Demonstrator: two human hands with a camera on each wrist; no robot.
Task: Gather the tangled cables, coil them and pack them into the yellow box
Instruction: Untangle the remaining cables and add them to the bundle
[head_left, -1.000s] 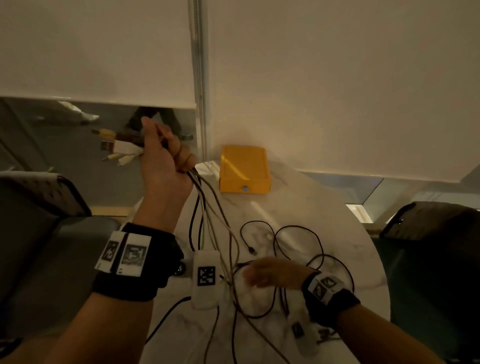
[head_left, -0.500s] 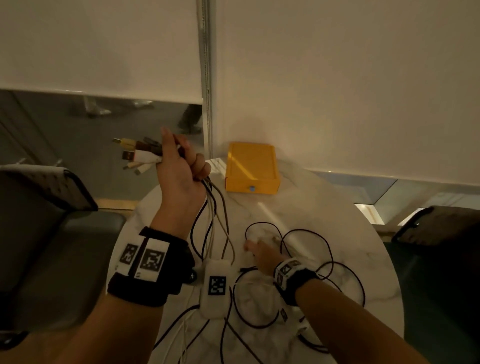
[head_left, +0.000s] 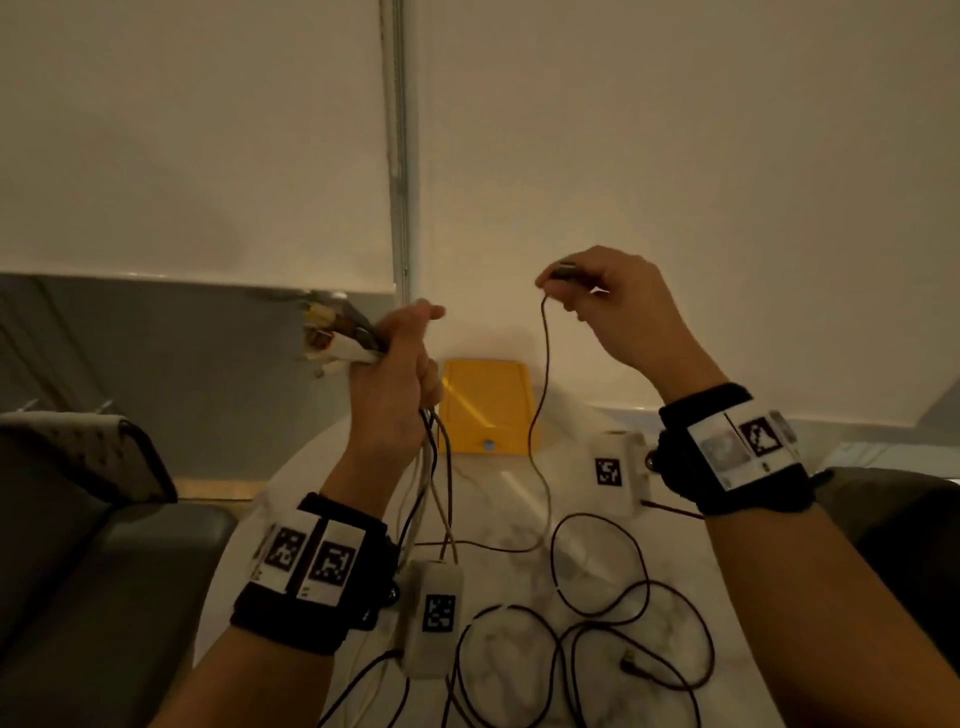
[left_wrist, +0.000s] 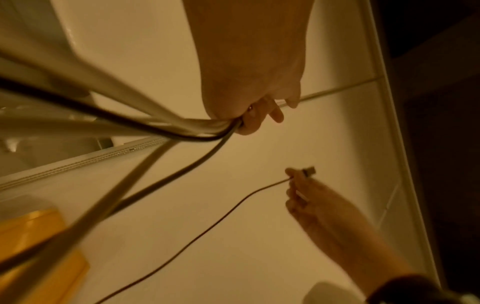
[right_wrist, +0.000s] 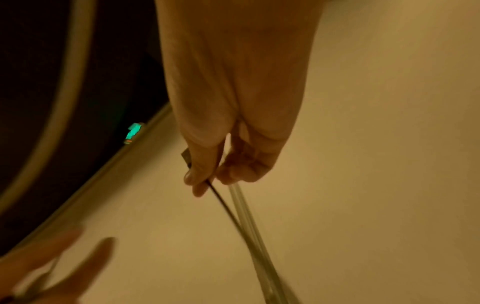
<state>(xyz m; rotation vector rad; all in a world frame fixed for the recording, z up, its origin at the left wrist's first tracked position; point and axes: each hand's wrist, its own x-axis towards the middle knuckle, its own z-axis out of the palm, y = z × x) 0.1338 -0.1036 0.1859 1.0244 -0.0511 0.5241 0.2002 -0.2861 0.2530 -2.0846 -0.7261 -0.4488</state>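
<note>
Since the earlier frame the right hand (head_left: 618, 312) has risen off the surface (head_left: 519, 488) and now sits level with the left hand (head_left: 395, 384), a plug (head_left: 563, 270) pinched between thumb and fingertips. From that plug a thin dark cable (head_left: 543, 395) hangs down in front of the box (head_left: 485, 402) and curves onto the marble top. The left hand is clenched around a bundle (head_left: 434, 483) of dark and pale cables, whose connector ends (head_left: 332, 332) stick out to the left of the fist, while the cords drop from the bottom of the fist toward the surface. In the left wrist view the fingers (left_wrist: 255, 118) wrap the cords tightly, and the right hand shows lower right, blurred, with the plug tip poking past its fingertips. The right wrist view shows the thumb and forefinger pinching the plug and the dark cable trailing downward. Black bands with printed markers wrap both wrists. More dark cable (head_left: 623, 613) lies in loose loops on the surface below the right hand, with a free connector (head_left: 631, 662) among them. The yellow box sits at the far edge of the surface, by the blind, between the two hands as seen from the head camera. Grey chairs (head_left: 104, 545) flank the surface.
</note>
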